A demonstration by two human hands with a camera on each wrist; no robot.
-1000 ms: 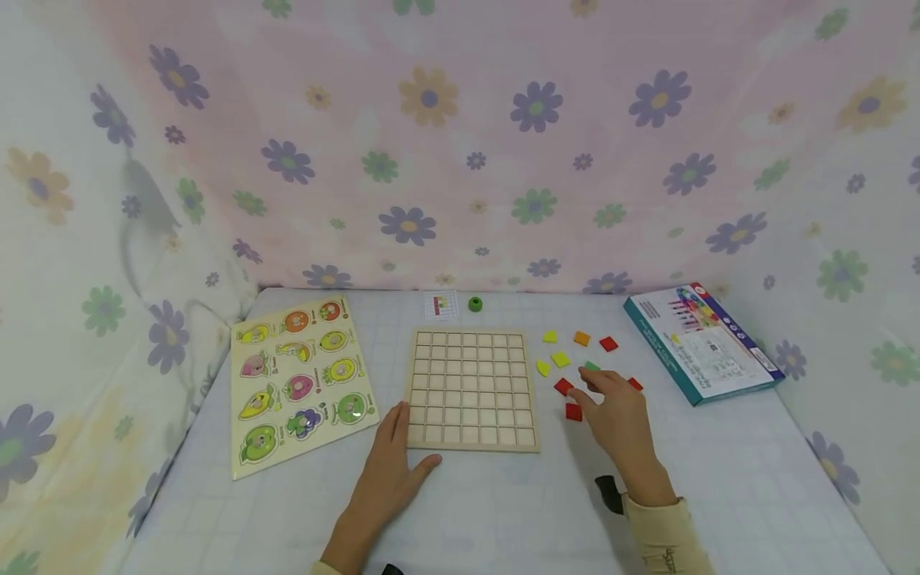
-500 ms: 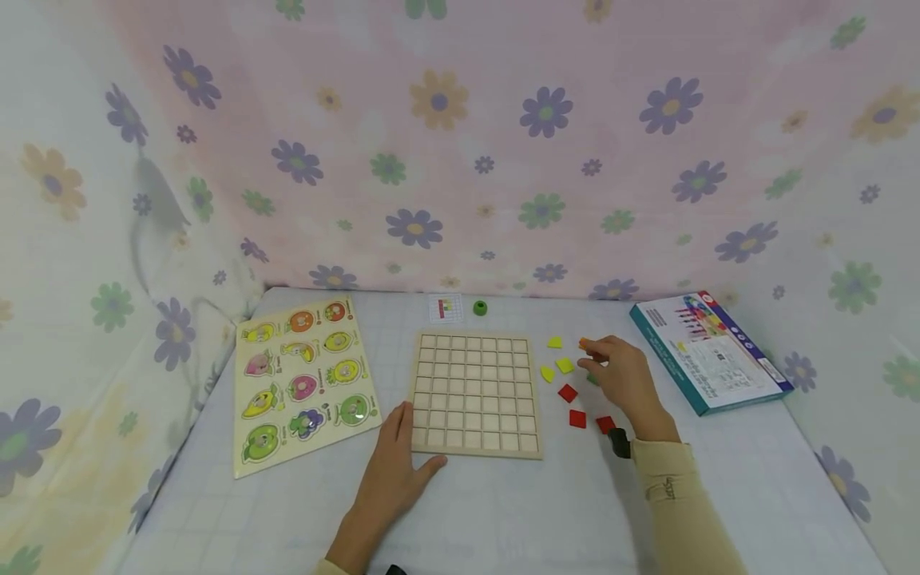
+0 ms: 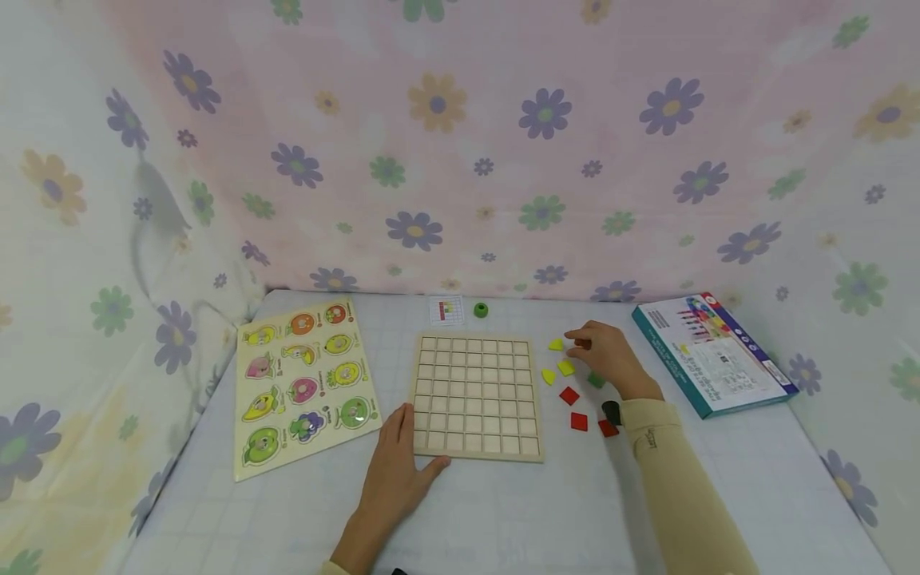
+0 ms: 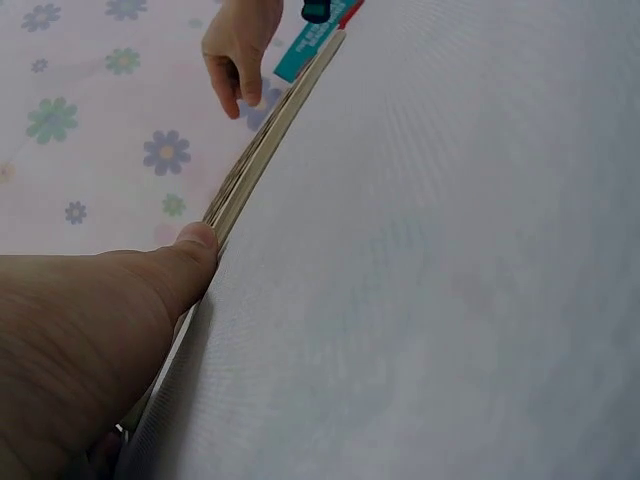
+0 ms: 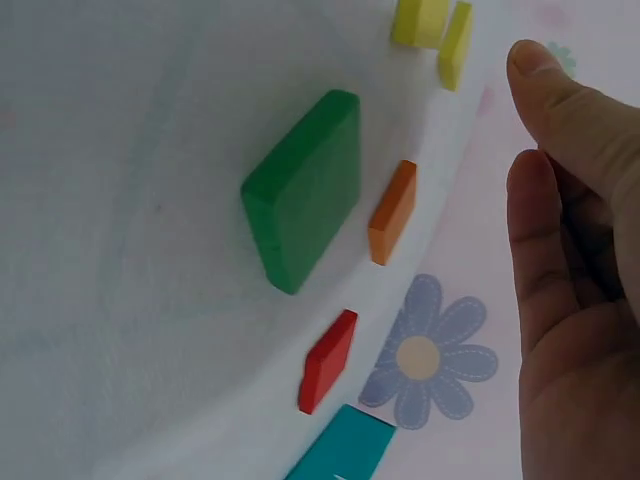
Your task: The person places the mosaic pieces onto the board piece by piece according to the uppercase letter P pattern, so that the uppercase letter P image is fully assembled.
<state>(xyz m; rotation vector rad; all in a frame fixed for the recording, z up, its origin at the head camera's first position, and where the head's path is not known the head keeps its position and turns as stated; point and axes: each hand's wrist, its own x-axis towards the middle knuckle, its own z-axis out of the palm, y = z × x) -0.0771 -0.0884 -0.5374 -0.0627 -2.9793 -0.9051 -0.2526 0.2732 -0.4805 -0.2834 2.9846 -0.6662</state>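
Note:
My left hand [image 3: 395, 471] rests at the near left corner of a wooden grid board [image 3: 474, 395], fingers along its left side. Its thumb [image 4: 190, 250] lies against the front edge. To the board's right, my right hand [image 3: 611, 359] hovers over small coloured tiles, thumb and fingertips apart with nothing between them. Nearest to its fingertips is a yellow tile [image 3: 556, 344], with a second yellow tile [image 3: 566, 367] just below. A green tile [image 5: 305, 195], an orange tile [image 5: 393, 213] and a red tile [image 5: 328, 360] lie flat; the hand hides the orange one in the head view.
A fruit puzzle board [image 3: 305, 375] lies at the left. Behind the grid board are a pattern card [image 3: 446, 310] and a green ring-shaped piece [image 3: 481, 310]. A flat teal-edged box [image 3: 715, 355] sits at the right. Flowered cloth [image 3: 474, 192] walls the table in.
My right hand has moved away from me and left, from above the red and green tiles, past the orange tile, to beside the yellow ones. My left hand has stayed at the board's corner.

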